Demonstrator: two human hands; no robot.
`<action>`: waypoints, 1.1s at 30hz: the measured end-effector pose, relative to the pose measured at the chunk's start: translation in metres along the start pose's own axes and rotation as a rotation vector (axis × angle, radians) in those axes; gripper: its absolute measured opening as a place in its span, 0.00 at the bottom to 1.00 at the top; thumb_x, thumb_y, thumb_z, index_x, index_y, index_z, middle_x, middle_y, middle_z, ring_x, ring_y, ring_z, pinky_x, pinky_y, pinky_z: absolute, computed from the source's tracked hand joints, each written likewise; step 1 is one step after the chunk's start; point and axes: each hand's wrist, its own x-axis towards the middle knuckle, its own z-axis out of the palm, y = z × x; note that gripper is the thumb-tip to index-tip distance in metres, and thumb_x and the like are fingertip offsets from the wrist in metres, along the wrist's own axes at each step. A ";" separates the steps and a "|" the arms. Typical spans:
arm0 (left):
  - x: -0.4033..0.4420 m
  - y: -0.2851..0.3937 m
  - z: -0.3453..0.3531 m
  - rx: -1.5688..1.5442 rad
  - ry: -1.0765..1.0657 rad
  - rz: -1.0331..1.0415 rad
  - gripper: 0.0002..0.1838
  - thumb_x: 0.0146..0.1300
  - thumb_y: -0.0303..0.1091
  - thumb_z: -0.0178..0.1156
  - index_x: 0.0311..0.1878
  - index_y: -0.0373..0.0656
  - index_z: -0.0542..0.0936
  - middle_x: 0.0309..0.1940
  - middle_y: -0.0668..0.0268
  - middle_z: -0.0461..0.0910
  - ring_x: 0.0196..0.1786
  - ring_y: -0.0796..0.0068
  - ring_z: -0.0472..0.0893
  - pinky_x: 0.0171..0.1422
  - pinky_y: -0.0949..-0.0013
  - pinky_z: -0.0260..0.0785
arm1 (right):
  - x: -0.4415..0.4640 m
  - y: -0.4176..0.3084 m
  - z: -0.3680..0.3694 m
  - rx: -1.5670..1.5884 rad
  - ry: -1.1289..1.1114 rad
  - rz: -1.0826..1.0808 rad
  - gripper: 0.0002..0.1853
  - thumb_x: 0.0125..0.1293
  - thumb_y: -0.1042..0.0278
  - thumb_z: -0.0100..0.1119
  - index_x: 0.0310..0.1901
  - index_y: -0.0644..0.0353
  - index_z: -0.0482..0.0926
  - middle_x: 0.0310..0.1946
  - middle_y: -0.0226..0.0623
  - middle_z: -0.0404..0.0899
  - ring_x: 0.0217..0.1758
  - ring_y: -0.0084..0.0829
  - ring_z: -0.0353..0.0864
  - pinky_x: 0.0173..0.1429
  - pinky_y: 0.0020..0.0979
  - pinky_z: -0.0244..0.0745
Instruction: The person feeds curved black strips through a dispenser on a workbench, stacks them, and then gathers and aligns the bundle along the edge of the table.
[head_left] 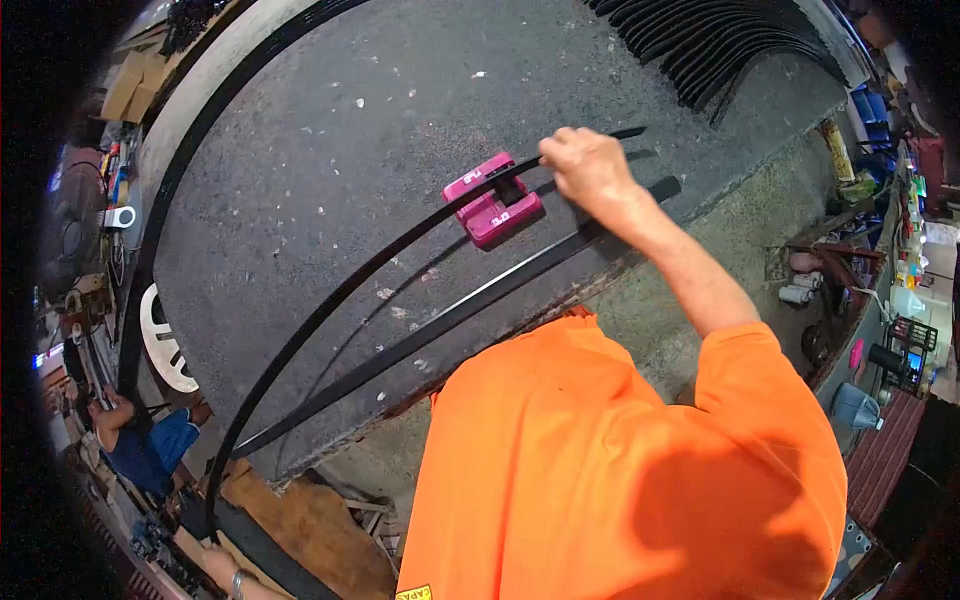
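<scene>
Between my two hands arches a long thin black strip (375,262). My right hand (588,165) is closed around it near its upper right end, above the dark table (400,110). Low at the left edge, my left hand (218,566), with a metal band at the wrist, is closed at the strip's other end; its fingers are partly hidden. A magenta block (490,222) with a black middle and white marks rests on the table, and the strip passes over it. A straight dark bar (430,335) lies along the near table edge.
Many curved black strips (710,45) are lined up at the table's upper right. Another long black strip (160,200) curves along the left edge, near a white slotted piece (165,340). A co-worker in blue (150,445) is at the far left. Cluttered shelves stand right.
</scene>
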 end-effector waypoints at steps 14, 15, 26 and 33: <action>-0.134 0.275 -0.059 -0.212 0.092 0.296 0.13 0.68 0.43 0.63 0.44 0.46 0.89 0.40 0.49 0.87 0.47 0.46 0.86 0.48 0.46 0.76 | -0.089 0.211 -0.079 -0.374 -0.071 0.362 0.07 0.69 0.58 0.60 0.42 0.49 0.79 0.37 0.36 0.82 0.42 0.46 0.85 0.42 0.48 0.80; -0.149 0.291 -0.075 -0.212 0.100 0.292 0.12 0.68 0.42 0.63 0.43 0.45 0.89 0.40 0.49 0.87 0.46 0.46 0.86 0.48 0.46 0.76 | -0.095 0.222 -0.089 -0.387 -0.091 0.406 0.07 0.70 0.57 0.59 0.42 0.49 0.79 0.39 0.36 0.82 0.43 0.47 0.85 0.43 0.48 0.80; -0.246 0.429 -0.148 -0.444 0.287 0.771 0.09 0.68 0.37 0.62 0.39 0.43 0.86 0.35 0.55 0.83 0.42 0.46 0.83 0.44 0.49 0.74 | -0.229 0.368 -0.191 -0.623 -0.251 0.829 0.18 0.75 0.48 0.51 0.59 0.45 0.78 0.53 0.37 0.83 0.56 0.48 0.82 0.54 0.49 0.77; -0.299 0.520 -0.215 -0.629 0.415 1.108 0.05 0.66 0.32 0.63 0.37 0.43 0.86 0.32 0.56 0.82 0.37 0.49 0.84 0.39 0.52 0.76 | -0.344 0.421 -0.277 -0.840 -0.349 1.154 0.23 0.78 0.44 0.46 0.66 0.42 0.76 0.61 0.36 0.82 0.62 0.45 0.81 0.61 0.45 0.76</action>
